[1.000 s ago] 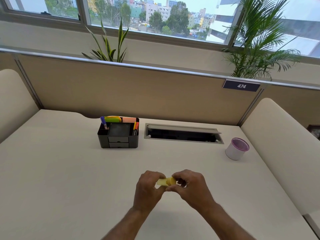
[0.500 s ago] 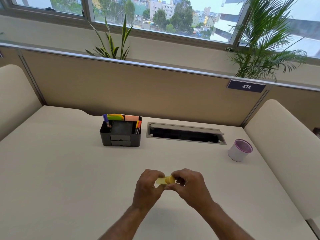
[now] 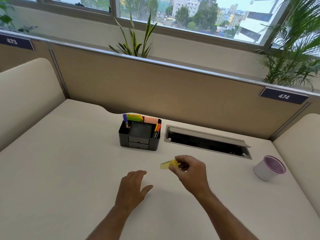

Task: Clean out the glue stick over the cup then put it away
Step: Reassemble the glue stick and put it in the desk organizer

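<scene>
soft, even daylight comes through the windows (image 3: 190, 16) at the back; the buildings outside look pale and slightly washed out. the cream desk (image 3: 60, 170) is brightly lit without glare. faint, diffuse shadows lie beneath the left hand (image 3: 132, 187) and the right hand (image 3: 190, 170), and beside the black organizer (image 3: 140, 135). the wide-angle lens bends the partition rail (image 3: 155, 62) and tilts the frame's edges. the yellow glue stick (image 3: 168, 165) looks slightly smeared; the palm fronds (image 3: 292, 54) are soft.
</scene>
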Demonstrator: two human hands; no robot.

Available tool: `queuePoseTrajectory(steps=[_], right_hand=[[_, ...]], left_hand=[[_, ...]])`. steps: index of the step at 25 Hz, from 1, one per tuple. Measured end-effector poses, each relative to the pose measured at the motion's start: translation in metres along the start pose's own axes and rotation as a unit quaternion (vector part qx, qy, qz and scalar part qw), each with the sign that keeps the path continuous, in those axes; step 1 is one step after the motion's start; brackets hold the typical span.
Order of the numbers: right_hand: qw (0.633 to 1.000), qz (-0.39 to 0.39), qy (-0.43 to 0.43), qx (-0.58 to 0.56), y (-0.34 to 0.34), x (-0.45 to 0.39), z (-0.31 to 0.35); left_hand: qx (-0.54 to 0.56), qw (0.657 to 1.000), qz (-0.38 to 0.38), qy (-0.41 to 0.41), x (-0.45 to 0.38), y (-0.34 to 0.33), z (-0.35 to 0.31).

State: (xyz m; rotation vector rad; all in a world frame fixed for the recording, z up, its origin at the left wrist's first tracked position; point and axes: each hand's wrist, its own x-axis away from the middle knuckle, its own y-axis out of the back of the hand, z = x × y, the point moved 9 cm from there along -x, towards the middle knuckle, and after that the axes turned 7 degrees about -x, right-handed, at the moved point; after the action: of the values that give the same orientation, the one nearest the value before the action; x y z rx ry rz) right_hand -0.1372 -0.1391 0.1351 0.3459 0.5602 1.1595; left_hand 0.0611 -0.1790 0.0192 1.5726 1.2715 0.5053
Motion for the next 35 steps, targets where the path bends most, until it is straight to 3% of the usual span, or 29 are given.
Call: queuePoseTrajectory(steps=[8,15,22,31,35], right_hand=[[0.998,0.021,0.051,-0.013,-0.088,-0.110,0.049],[0.995,0.077,0.050,0.044,-0.171,-0.175,0.059],[0.981,0.162,0.007,0.107,-0.232,-0.182,0.029],[0.975,0.181,-0.031,0.128,-0.256,-0.191,0.015],[0.977,0.170,-0.009,0.125,-0.250,-0.183,0.021]], left_hand=[[-0.164,0.977,0.132,0.028,-0.013,-0.029,0.078],[-0.162,0.978,0.133,0.022,-0.013,-0.052,0.092],[-0.144,0.979,0.140,0.035,-0.014,-0.056,0.097],[-0.140,0.979,0.148,0.033,-0.015,-0.056,0.096],[-0.145,0.978,0.147,0.033,-0.016,-0.054,0.095]])
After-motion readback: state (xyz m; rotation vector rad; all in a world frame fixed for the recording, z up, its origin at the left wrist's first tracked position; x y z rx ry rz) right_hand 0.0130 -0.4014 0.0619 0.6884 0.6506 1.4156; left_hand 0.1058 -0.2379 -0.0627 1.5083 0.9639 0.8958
